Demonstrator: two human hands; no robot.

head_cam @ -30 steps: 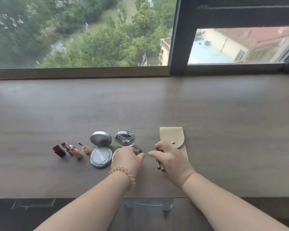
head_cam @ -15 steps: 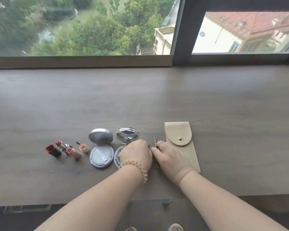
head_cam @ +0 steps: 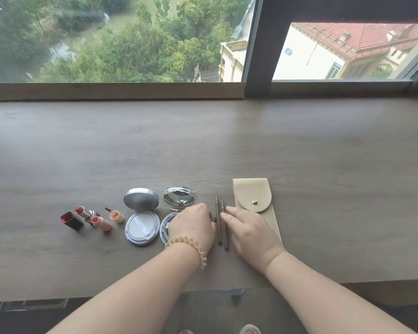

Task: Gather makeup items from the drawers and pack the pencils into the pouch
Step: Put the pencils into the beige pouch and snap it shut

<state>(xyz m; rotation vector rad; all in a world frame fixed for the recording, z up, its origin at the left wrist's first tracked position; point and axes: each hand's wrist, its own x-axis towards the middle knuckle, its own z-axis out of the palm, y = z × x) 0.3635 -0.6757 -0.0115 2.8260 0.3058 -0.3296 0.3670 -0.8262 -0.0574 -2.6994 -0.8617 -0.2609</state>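
Note:
Two thin brown pencils [head_cam: 221,224] lie side by side on the wooden tabletop [head_cam: 323,177], tips pointing away from me. Just right of them lies a beige pouch [head_cam: 252,197], its flap closed with a snap. My right hand [head_cam: 250,231] rests flat over the pouch's lower part, its straight fingers touching the nearer pencil. My left hand [head_cam: 193,225] sits left of the pencils with its fingers curled down. Short brown pencil ends [head_cam: 212,216] stick out at its thumb side. It covers part of a clear compact's base.
Left of my hands are an open silver cushion compact [head_cam: 141,221], the clear compact's raised lid [head_cam: 179,198] and several open lipsticks [head_cam: 87,216]. A window ledge [head_cam: 114,91] runs along the back. The table's front edge [head_cam: 348,282] is near my forearms.
My right hand held the pencils a second ago. Two of them now lie on the table and its fingers have flattened beside them. My left hand stayed by the clear compact.

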